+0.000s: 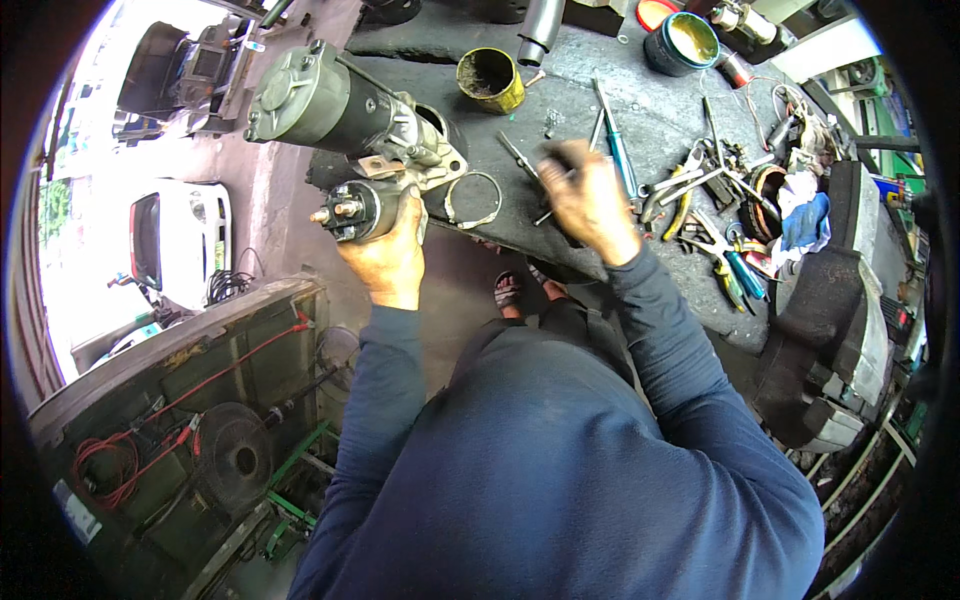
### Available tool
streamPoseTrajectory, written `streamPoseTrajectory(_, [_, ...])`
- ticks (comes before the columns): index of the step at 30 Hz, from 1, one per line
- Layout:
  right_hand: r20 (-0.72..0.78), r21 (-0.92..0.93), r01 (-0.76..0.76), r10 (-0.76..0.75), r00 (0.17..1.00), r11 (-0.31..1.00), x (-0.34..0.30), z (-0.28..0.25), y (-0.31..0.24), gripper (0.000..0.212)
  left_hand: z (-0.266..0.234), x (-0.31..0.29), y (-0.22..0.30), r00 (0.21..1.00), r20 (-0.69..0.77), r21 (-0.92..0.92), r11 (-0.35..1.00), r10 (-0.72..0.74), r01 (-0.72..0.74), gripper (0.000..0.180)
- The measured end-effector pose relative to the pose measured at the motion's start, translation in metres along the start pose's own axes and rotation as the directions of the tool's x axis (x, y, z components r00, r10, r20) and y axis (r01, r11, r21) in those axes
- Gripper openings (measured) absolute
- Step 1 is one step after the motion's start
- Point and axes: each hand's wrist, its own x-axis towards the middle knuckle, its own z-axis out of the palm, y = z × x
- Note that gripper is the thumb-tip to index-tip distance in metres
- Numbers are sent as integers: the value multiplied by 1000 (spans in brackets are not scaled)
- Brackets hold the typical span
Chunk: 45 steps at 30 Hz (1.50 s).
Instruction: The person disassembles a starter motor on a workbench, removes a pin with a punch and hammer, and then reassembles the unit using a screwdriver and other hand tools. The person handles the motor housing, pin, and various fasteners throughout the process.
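A grey starter motor (375,115) lies at the left end of the dark workbench, its rounded end out past the edge. My left hand (388,245) is wrapped round its solenoid (358,212), whose copper-coloured terminals point left. A thin metal ring (474,200) sits at the bench's near edge, right of that hand. My right hand (588,200) is over the bench, its fingers smeared by motion. Thin metal tools (518,153) lie beside its fingers, and whether it holds one cannot be made out. A blue-handled screwdriver (620,160) lies just to its right.
A yellow tin (491,80) and a metal tube (540,35) are at the back. A dark tub of grease (682,44) stands back right. Pliers (683,205), several hand tools and a blue-white rag (803,225) crowd the right side. A vise-like block (835,330) is at far right.
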Motion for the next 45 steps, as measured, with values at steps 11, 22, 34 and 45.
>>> streamPoseTrajectory(11, [112,-699,35,61,992,714,3,-74,74,42,6,5,-7,998,-38,-70,997,42,-45,42])
streamPoseTrajectory(22, [348,57,-346,306,886,936,-5,-103,45,26,5,1,-2,999,-34,-55,998,36,-38,41])
streamPoseTrajectory(34, [87,388,-101,72,994,916,12,72,-33,35,2,3,-2,996,-6,-91,992,-86,85,39])
streamPoseTrajectory(45, [281,452,-344,234,931,823,35,87,-22,74,5,4,-16,1000,-23,-92,996,17,-19,32])
